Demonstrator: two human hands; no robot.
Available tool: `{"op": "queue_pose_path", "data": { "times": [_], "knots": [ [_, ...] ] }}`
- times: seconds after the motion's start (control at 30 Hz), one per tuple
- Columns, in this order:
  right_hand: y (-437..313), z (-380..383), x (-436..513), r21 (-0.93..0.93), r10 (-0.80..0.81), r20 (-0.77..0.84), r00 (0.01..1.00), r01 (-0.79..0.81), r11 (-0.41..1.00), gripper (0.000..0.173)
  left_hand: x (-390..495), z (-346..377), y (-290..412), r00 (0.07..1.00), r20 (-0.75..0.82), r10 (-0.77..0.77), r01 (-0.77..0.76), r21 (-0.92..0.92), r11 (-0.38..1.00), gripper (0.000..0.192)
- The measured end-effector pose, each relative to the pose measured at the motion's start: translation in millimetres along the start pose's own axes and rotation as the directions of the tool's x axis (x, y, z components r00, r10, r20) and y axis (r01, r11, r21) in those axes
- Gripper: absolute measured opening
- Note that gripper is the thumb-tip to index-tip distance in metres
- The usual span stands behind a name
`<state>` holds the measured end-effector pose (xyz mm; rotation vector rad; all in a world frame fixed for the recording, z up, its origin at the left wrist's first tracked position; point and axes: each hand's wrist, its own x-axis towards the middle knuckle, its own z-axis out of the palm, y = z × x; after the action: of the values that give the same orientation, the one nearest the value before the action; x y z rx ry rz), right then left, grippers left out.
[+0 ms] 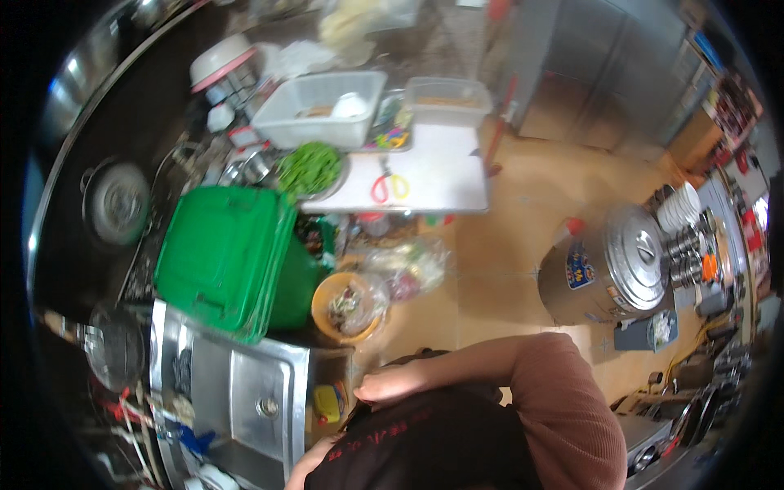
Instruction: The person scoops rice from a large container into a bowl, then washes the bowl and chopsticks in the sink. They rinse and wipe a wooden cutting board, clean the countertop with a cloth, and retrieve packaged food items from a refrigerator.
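My right hand (387, 384) is curled in front of my black apron (422, 435), against dark cloth at its upper edge. Its fingers are mostly turned away, so what lies in them is hidden. At the lower left, my left hand (313, 458) shows partly beside the apron, its fingers covered by the fabric. Left of it is a stainless steel sink (257, 373). A yellow bottle (327, 404) stands low between the sink and my body. Farther forward, an orange tub (320, 306) holds vegetable scraps and a plastic bag.
A green lidded bin (223, 257) stands beyond the sink. The white table (447, 165) carries scissors (390, 187), leafy greens (311, 166) and plastic tubs (324, 125). Bagged vegetables (410, 269) lie on the tiled floor. A large lidded steel pot (600, 275) stands at right.
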<state>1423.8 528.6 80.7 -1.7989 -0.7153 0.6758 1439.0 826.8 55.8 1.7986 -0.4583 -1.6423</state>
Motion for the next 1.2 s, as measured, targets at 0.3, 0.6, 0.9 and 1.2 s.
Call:
{"op": "queue_pose_path", "data": {
  "times": [0.3, 0.6, 0.9, 1.2],
  "knots": [
    [43.4, -26.0, -94.5, -0.160, 0.340, -0.285, 0.896, -0.394, 0.905, 0.037, 123.5, -26.3, 145.7, 0.997, 0.028, 0.067, -0.072, 0.483, 0.872, 0.022],
    [97.5, -125.5, -152.0, 0.012, 0.335, -0.227, 0.914, -0.341, 0.940, 0.034, 285.0, -51.2, 282.8, 0.893, 0.446, 0.065, -0.316, 0.515, 0.797, 0.022],
    [145.6, -190.7, -182.3, 0.100, 0.450, -0.410, 0.793, -0.452, 0.886, 0.032, 376.5, -64.5, 387.4, 0.819, 0.573, -0.042, -0.357, 0.565, 0.743, 0.023],
    [167.5, -161.6, -204.5, -0.036, 0.440, -0.597, 0.671, -0.570, 0.821, 0.029, 386.0, -58.1, 386.9, 0.762, 0.641, -0.092, -0.370, 0.547, 0.751, 0.023]
  ]
}}
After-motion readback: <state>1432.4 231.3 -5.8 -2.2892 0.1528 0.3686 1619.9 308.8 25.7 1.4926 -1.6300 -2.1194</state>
